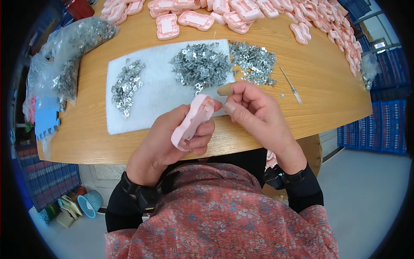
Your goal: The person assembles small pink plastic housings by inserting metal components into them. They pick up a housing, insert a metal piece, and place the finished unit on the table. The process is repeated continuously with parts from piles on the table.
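My left hand (166, 136) is wrapped round a pale pink plastic shell (192, 123) with a waisted outline, tilted on edge with its hollow side facing right. Close to the shell's right end is my right hand (263, 110), its fingers curled in and a tan cover on the forefinger. Whatever lies between its thumb and fingers is too hidden to name. Beyond the hands, a white foam sheet (157, 90) carries a small heap of metal clips (126, 86) at left and a larger heap of metal clips (200, 64) at right.
More metal clips (256, 62) lie right of the sheet, near a thin tool with a clear handle (296, 95). Many pink shells (246, 11) line the table's far and right edges. Clear bags of metal parts (69, 56) and a blue piece (46, 121) sit at left.
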Demonstrator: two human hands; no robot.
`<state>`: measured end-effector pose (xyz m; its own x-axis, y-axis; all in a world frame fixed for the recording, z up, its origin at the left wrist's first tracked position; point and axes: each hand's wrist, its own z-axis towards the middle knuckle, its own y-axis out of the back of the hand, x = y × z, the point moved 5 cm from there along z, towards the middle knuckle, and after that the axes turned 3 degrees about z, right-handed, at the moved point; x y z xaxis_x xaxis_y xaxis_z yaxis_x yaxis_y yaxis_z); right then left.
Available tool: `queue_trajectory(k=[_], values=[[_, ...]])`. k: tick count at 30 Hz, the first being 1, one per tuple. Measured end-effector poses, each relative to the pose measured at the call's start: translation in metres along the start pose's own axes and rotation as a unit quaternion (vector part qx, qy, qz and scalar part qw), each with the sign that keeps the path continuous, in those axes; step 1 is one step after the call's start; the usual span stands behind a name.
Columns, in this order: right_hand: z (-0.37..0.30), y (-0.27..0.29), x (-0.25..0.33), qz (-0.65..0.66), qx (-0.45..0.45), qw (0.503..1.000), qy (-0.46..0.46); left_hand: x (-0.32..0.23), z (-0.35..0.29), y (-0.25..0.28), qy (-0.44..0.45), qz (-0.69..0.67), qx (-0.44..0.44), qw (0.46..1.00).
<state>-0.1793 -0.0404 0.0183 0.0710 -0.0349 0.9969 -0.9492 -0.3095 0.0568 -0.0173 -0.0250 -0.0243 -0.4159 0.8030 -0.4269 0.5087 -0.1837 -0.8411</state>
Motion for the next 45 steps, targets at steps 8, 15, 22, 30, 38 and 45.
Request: queue_trajectory(k=[8,15,22,30,38,45], values=[[0.003,0.004,-0.007,-0.105,0.004,0.994,0.024,0.015,0.003,-0.003,0.044,-0.066,0.051,0.996],[-0.007,0.015,-0.017,0.048,0.012,0.999,-0.019,0.021,0.005,-0.003,0.069,-0.072,0.096,0.990],[-0.040,0.034,0.003,-0.009,0.006,0.999,0.045,0.030,0.011,-0.027,0.105,-0.058,0.115,0.986],[-0.141,0.108,-0.028,0.068,-0.094,0.990,-0.077,0.026,0.036,-0.095,0.112,0.478,0.000,0.871],[-0.354,0.277,-0.167,-0.311,-0.275,0.874,-0.252,-0.192,0.057,-0.001,-0.231,0.759,-0.388,0.469],[-0.302,0.249,-0.106,-0.278,-0.407,0.864,-0.105,-0.218,0.087,0.035,-0.129,0.808,-0.439,0.373]])
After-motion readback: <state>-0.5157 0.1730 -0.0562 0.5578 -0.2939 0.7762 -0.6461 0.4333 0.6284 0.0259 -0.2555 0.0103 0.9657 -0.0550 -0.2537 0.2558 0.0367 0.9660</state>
